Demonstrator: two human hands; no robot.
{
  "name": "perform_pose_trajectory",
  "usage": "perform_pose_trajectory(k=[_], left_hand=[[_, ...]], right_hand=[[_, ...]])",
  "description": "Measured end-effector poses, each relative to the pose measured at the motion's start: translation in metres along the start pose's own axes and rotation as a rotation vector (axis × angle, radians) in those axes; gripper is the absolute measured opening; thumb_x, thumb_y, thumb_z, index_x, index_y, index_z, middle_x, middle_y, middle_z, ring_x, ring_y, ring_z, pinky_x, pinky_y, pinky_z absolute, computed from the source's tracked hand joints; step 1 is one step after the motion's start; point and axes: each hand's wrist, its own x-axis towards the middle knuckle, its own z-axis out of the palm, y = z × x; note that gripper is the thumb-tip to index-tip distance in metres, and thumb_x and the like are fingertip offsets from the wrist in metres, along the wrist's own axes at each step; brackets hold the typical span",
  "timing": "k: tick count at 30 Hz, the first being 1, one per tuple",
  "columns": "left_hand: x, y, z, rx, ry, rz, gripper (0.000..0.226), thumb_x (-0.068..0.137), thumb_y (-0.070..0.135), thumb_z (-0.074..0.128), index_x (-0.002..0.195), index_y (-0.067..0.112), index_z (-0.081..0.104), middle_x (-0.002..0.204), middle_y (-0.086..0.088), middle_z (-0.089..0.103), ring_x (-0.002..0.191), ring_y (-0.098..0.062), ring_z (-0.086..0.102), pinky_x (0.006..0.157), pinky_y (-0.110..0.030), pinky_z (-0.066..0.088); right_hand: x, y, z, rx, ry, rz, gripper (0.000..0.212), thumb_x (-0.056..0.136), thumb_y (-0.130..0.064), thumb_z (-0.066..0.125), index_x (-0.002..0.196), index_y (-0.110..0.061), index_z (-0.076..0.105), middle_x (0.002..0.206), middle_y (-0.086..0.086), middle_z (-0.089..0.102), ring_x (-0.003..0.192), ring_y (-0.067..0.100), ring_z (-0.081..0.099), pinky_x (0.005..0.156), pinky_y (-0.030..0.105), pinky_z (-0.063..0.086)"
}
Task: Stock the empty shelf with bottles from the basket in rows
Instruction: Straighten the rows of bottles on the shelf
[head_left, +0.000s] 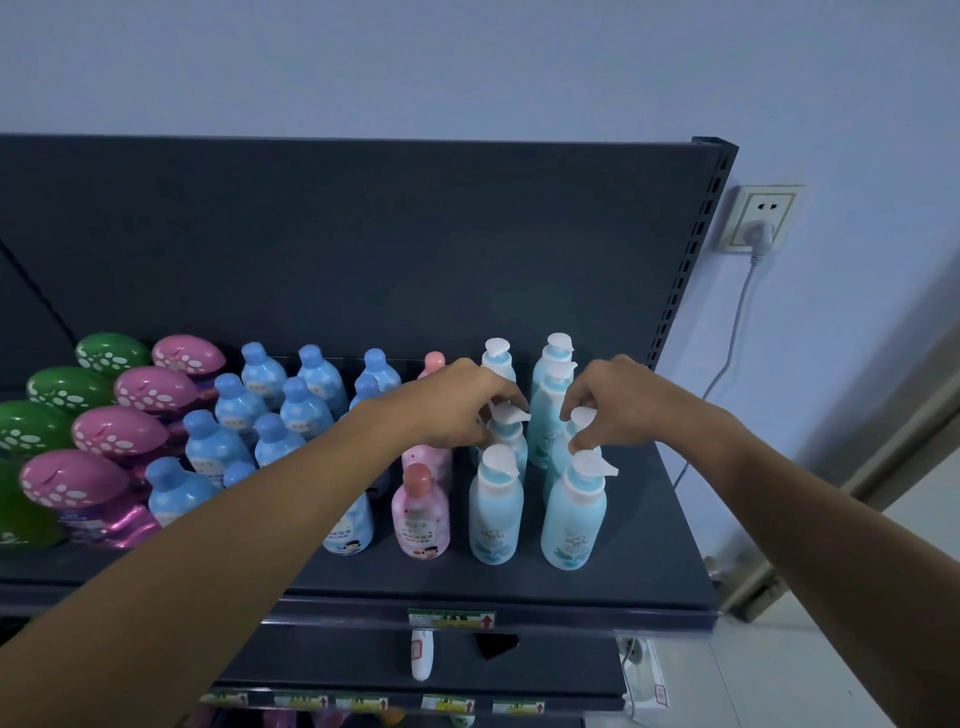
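On the dark shelf (649, 561) stand two rows of light-blue pump bottles with white heads. My left hand (457, 405) pinches the white pump head of the second bottle in the left row (511, 441). My right hand (610, 402) pinches the pump head of the second bottle in the right row (561, 452). In front of them stand two more pump bottles, one on the left (495, 512) and one on the right (574, 519). Further pump bottles stand behind. No basket is in view.
Left of the pump bottles are pink bottles (421, 514), several blue capped bottles (213, 447), then pink (119, 431) and green (67, 387) spotted bottles. The shelf's right upright (691, 249) is close by. A wall socket (761, 218) with a cable sits to the right. Lower shelves (415, 696) lie below.
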Motion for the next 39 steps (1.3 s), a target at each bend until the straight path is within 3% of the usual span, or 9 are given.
perform_pose_trajectory(k=[6,11,16,19,21,24,28,34,39], left_hand=[[0.002,0.000,0.003,0.027,0.032,-0.022,0.053,0.081,0.004,0.063,0.120,0.041,0.065,0.096,0.012,0.067,0.086,-0.002,0.061,0.079,-0.040,0.058],[0.002,-0.001,0.006,0.054,0.047,-0.021,0.059,0.080,0.001,0.058,0.125,0.038,0.064,0.096,0.011,0.064,0.087,-0.007,0.057,0.078,-0.041,0.057],[0.002,-0.001,0.002,0.057,0.034,-0.026,0.057,0.082,0.007,0.066,0.131,0.035,0.062,0.090,0.015,0.061,0.088,-0.007,0.059,0.084,-0.041,0.055],[0.001,-0.006,-0.009,0.030,0.079,-0.085,0.050,0.084,0.001,0.063,0.123,0.031,0.066,0.096,0.013,0.069,0.089,-0.008,0.067,0.088,-0.038,0.056],[0.002,-0.011,-0.019,-0.011,0.155,-0.138,0.037,0.082,0.003,0.068,0.111,0.027,0.072,0.089,0.013,0.072,0.085,-0.006,0.069,0.085,-0.036,0.058],[0.008,-0.017,-0.028,-0.014,0.233,-0.168,0.032,0.077,0.011,0.077,0.106,0.023,0.071,0.089,0.012,0.072,0.086,-0.005,0.067,0.083,-0.034,0.059],[0.021,-0.023,-0.020,0.047,0.127,-0.134,0.057,0.077,0.019,0.081,0.130,0.028,0.062,0.112,0.008,0.068,0.097,-0.013,0.061,0.085,-0.034,0.054],[0.035,-0.027,-0.008,0.019,0.086,-0.114,0.052,0.077,0.022,0.084,0.124,0.031,0.065,0.095,0.006,0.067,0.087,-0.017,0.064,0.082,-0.039,0.057],[0.039,-0.028,-0.004,-0.058,0.113,-0.127,0.045,0.079,0.012,0.080,0.118,0.030,0.068,0.097,0.003,0.069,0.089,-0.018,0.067,0.084,-0.040,0.058]], right_hand=[[0.005,0.002,0.004,0.050,0.054,0.000,0.030,0.060,-0.040,0.086,0.087,-0.033,0.074,0.087,-0.009,0.065,0.081,0.016,0.064,0.065,0.029,0.053],[0.006,0.000,0.007,0.063,0.085,0.011,0.037,0.061,-0.040,0.084,0.097,-0.032,0.076,0.093,-0.006,0.068,0.087,0.019,0.065,0.069,0.031,0.055],[0.006,-0.001,0.000,0.030,0.032,0.010,0.044,0.064,-0.048,0.083,0.105,-0.036,0.072,0.089,-0.010,0.065,0.088,0.017,0.064,0.074,0.033,0.054],[0.009,-0.003,-0.012,0.053,0.103,0.021,0.036,0.067,-0.059,0.076,0.097,-0.040,0.071,0.082,-0.018,0.068,0.088,0.011,0.066,0.080,0.036,0.057],[0.013,-0.004,-0.018,0.064,0.195,0.024,0.032,0.068,-0.061,0.074,0.091,-0.039,0.071,0.081,-0.020,0.069,0.088,0.011,0.066,0.081,0.037,0.058],[0.025,-0.003,-0.022,0.081,0.280,0.034,0.029,0.071,-0.053,0.076,0.093,-0.034,0.072,0.084,-0.018,0.067,0.088,0.014,0.066,0.082,0.039,0.058],[0.045,-0.001,-0.019,0.047,0.141,0.038,0.043,0.069,-0.044,0.082,0.107,-0.030,0.070,0.102,-0.007,0.065,0.095,0.020,0.065,0.085,0.039,0.056],[0.065,0.005,-0.007,0.068,0.076,0.039,0.048,0.065,-0.033,0.089,0.109,-0.028,0.070,0.112,-0.001,0.065,0.100,0.024,0.064,0.085,0.039,0.056],[0.068,0.009,-0.001,0.077,0.111,0.044,0.045,0.064,-0.030,0.089,0.106,-0.028,0.072,0.107,-0.002,0.063,0.091,0.023,0.063,0.067,0.029,0.048]])
